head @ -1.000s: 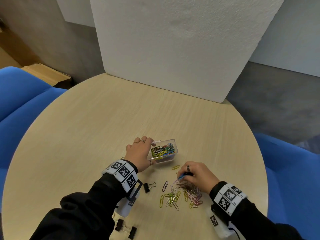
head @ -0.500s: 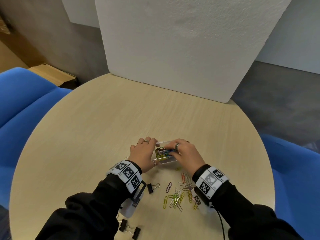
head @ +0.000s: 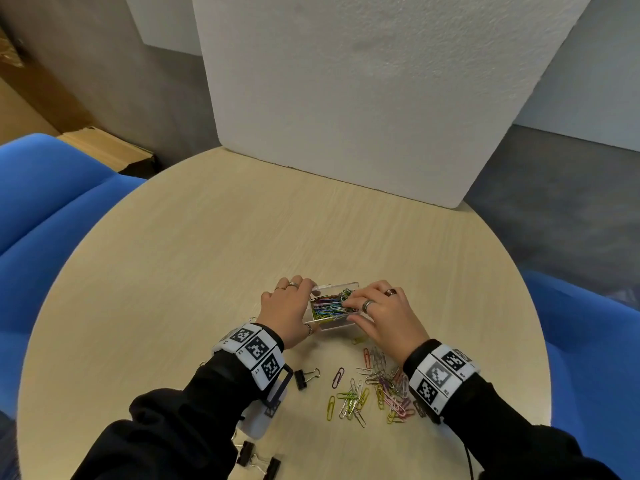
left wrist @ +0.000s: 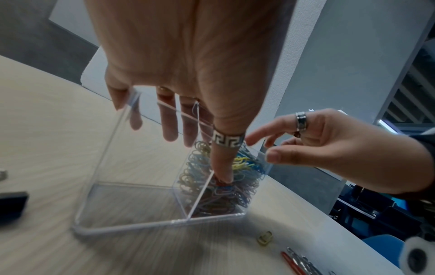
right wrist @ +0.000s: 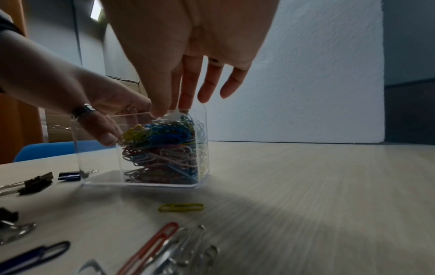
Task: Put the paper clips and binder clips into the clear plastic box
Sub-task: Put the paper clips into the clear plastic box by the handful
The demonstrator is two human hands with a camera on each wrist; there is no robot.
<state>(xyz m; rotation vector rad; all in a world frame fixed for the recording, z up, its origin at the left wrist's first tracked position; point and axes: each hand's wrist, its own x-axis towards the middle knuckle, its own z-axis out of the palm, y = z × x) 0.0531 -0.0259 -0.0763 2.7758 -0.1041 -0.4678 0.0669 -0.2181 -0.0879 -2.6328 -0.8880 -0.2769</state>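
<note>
The clear plastic box (head: 341, 285) (left wrist: 132, 221) (right wrist: 98, 167) stands on the round table, with coloured paper clips (head: 329, 306) (left wrist: 223, 197) (right wrist: 164, 148) filling its right compartment. The left compartment is empty. My left hand (head: 301, 306) (left wrist: 212, 121) (right wrist: 98, 104) grips the box, fingers behind the far wall and thumb on the near side. My right hand (head: 356, 308) (left wrist: 266, 148) (right wrist: 173, 108) hovers over the clip compartment, fingers straight and holding nothing. Loose paper clips (head: 377, 386) (right wrist: 150, 247) lie near my right wrist. One black binder clip (head: 301, 378) lies by my left wrist.
Two more binder clips (head: 259, 459) lie at the table's near edge. A single yellow clip (right wrist: 181, 207) (left wrist: 264, 240) lies just in front of the box. A white foam board (head: 346, 98) stands at the table's far edge. Blue chairs (head: 52, 188) flank the table.
My right hand left the loose pile with a pinched clip, moved up to the box, and now its fingers are straight over the clip compartment. The left hand stayed on the box.
</note>
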